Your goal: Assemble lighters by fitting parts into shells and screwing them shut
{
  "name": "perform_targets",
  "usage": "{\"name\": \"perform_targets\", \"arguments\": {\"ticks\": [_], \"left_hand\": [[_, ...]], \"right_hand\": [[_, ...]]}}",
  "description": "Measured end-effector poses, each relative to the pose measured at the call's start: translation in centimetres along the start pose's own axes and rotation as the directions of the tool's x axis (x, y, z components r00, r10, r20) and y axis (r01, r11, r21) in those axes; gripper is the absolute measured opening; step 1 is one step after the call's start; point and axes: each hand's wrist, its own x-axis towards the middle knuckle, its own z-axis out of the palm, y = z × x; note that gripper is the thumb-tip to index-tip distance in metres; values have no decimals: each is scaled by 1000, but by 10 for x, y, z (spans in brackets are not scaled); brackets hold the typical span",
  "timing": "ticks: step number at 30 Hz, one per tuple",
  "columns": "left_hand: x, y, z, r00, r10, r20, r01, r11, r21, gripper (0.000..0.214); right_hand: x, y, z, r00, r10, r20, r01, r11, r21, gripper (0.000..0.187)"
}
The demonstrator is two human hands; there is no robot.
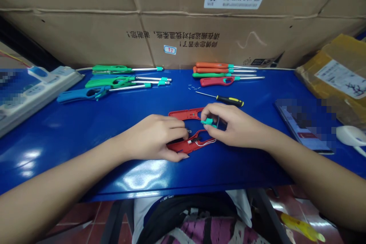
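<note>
My left hand (160,135) is closed round the end of an opened red lighter shell half (187,145), its thumb along the near edge. White wires and a small dark part lie inside that half. A second red shell half (183,114) rests just beyond it on the table, its right end partly covered by my right hand (234,124). Between the thumb and fingers of that hand is a small teal plastic piece (208,121), over the right end of the opened shell. Beyond my right hand lies a black and yellow screwdriver (230,100).
Several long lighters (111,82) lie at the back left, with several more (215,81) at the back right. A cardboard box (171,26) walls the far side. The blue table (94,126) also bears a power strip (42,91) at left and a phone (303,129) at right.
</note>
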Motion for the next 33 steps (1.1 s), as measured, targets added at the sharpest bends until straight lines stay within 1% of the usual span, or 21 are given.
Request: {"name": "perform_targets", "arguments": {"ticks": [2,3,7,9,12,15,17,21,26,29,33], "left_hand": [[0,0,0,1000,-5,-1,5,1000,-9,31],[0,0,0,1000,-8,-1,8,1000,-13,31],[1,0,0,1000,2,-9,-3,1000,-17,29],[2,-1,1,1000,17,-14,-17,1000,-17,29],[2,-1,1,1000,22,-9,-22,1000,-12,30],[1,-1,2,1000,12,-10,-12,1000,3,27],[1,0,3,1000,14,-15,-14,1000,12,25],[2,-1,4,999,9,-33,-8,999,31,25],[4,-1,5,998,11,-57,-7,998,66,42],[4,0,6,998,2,-69,3,998,69,36],[4,3,6,995,-21,-93,28,997,67,24]], "right_hand": [[0,1,0,996,-74,-53,70,995,-68,22],[0,1,-1,993,-110,-50,105,990,-90,22],[-1,0,-1,981,-182,68,188,978,-89,6],[-2,0,0,975,-198,104,209,972,-105,7],[-3,1,0,966,-233,116,249,956,-155,5],[-3,1,-1,951,-283,126,303,934,-190,11],[-3,-1,-2,944,-304,126,325,923,-207,13],[-3,-6,-3,941,-305,144,333,910,-246,12],[-3,-5,0,936,-320,145,349,900,-263,17],[-2,-4,2,919,-364,152,394,868,-302,23],[-2,-3,3,894,-433,117,447,836,-320,20]]}}
